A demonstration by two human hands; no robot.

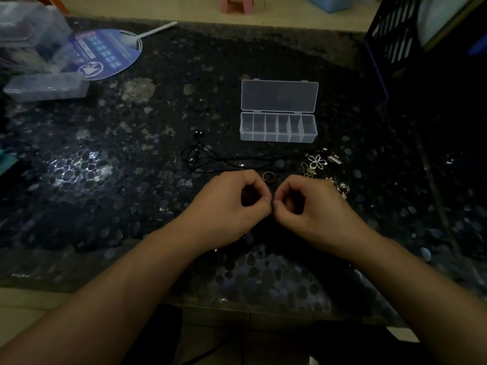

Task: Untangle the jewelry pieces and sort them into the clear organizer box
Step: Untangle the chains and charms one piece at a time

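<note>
My left hand [232,204] and my right hand [311,206] meet fingertip to fingertip just above the dark table, both pinching a thin dark cord [272,204] between them. More black cord [224,162] with small beads loops across the table beyond my left hand. A red and gold ring [268,176] lies just past my knuckles. The clear organizer box [278,127] stands open farther back, with its lid [279,96] flat behind it. Silver pieces, among them a flower pendant [317,160], lie scattered to the right of my right hand.
A round blue fan [102,52] and clear plastic boxes [47,86] sit at the far left. A dark perforated basket [395,35] stands at the far right. The tabletop [131,193] is dark with a pebble pattern under glass.
</note>
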